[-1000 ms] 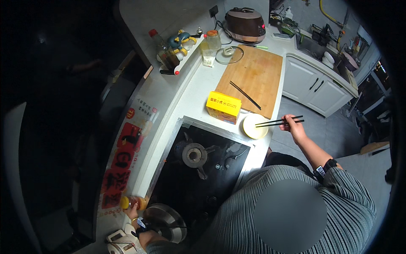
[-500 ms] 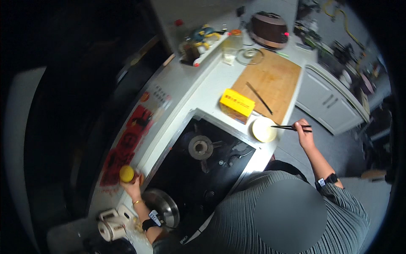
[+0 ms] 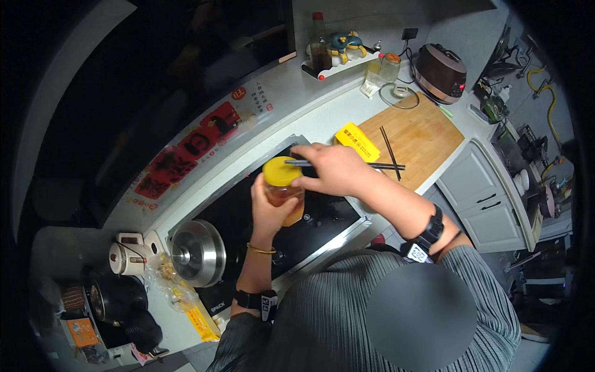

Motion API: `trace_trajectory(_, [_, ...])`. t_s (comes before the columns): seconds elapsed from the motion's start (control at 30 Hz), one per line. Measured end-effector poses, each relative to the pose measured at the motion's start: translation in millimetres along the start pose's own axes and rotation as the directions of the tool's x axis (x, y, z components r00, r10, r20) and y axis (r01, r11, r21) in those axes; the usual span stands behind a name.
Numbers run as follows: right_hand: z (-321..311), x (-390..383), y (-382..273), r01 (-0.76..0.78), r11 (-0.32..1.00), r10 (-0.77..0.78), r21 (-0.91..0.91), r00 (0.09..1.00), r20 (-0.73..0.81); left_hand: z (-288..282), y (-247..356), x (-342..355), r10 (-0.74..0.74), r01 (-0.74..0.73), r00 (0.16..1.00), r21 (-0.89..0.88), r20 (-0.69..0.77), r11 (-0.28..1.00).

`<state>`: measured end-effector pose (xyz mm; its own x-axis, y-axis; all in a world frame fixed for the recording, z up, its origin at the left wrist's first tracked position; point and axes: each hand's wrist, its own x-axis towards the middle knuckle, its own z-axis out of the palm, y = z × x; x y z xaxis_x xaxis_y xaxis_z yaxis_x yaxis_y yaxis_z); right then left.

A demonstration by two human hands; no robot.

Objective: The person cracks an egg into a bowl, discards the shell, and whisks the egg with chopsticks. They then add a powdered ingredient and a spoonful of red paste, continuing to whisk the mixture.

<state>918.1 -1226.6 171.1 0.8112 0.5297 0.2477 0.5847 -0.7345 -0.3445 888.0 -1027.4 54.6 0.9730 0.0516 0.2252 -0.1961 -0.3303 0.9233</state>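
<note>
Since the earlier frame we have lifted the yellow-lidded jar from the lower left to mid-frame, above the black stove. Our left hand wraps its amber body; our right hand pinches chopsticks against the lid. Right of them lies a wooden cutting board.

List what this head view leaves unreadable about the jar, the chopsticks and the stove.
- Jar, head view: contents unclear; the left hand wraps its body.
- Yellow lid: whether loosened or tight, too small to tell.
- Chopsticks: middle hidden inside the right hand.
- Stove: burners covered by both hands and forearms.
</note>
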Motion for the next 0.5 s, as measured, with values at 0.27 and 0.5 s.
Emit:
trace_trajectory(0.27, [1.8, -10.0, 47.1, -0.106, 0.994, 0.095, -0.002, 0.886, 0.453, 66.1, 37.9, -31.4, 0.006, -0.016, 0.999, 0.227, 0.046, 0.974])
trace_trajectory(0.5, [-1.8, -37.1, 133.3, -0.146, 0.954, -0.031, 0.261, 0.819, 0.573, 119.7, 71.2, -28.8, -0.179, 0.106, 0.968, 0.364, 0.175, 0.925])
